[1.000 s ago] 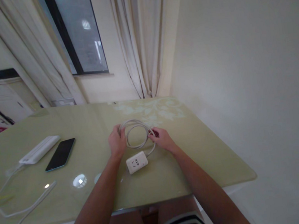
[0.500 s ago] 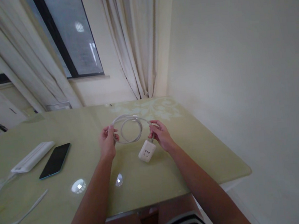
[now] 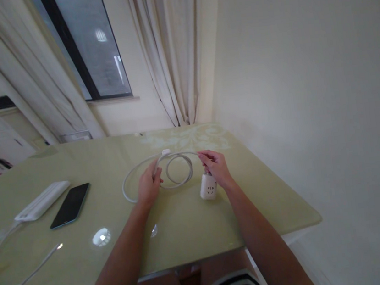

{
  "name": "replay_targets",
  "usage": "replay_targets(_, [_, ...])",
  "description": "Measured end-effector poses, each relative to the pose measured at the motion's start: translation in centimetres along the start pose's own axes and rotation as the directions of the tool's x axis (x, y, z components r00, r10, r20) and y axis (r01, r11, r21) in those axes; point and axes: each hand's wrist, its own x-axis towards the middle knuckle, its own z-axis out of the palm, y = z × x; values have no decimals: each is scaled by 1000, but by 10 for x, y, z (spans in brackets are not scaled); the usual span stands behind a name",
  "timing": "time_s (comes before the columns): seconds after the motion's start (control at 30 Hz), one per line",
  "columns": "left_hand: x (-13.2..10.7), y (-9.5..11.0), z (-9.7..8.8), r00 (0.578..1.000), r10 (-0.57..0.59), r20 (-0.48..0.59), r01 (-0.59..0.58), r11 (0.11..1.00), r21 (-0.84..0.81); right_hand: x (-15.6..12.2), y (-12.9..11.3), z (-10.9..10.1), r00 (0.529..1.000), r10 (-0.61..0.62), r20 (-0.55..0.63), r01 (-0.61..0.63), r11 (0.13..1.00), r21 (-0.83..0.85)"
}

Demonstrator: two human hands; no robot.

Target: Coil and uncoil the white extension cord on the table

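Note:
A pale extension cord [image 3: 191,174] lies in loops above the table between my two hands. My left hand [image 3: 149,183] is closed round part of the cord, and a wider loop bows out to its left. With thumb and fingers pinched, my right hand [image 3: 214,163] grips the cord near its socket end. The white socket block [image 3: 208,187] hangs just below those fingers, its slotted face toward me. A small white piece, perhaps the plug [image 3: 166,152], shows at the far side of the loops.
On the left of the glossy greenish table [image 3: 253,208] lie a white power strip [image 3: 43,201] and a dark phone [image 3: 71,205]. A white cable [image 3: 29,276] runs near the front left edge. A bare wall [image 3: 309,100] borders the right side.
Both hands have moved to the right with the cord. The coil has loosened, a larger loop now spreads left of my left hand, and the socket block hangs farther right and more upright.

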Motion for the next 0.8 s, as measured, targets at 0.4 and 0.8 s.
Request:
replay_targets(0.4, [-6,13,4,936,337,-100,-274,878,393,-14,3,26,979,-84,184,108,987,-122])
replay_targets(0.8, [15,-13,-6,871,-193,-451,189,981,-54,-21,26,46,893,198,403,-224,974,19])
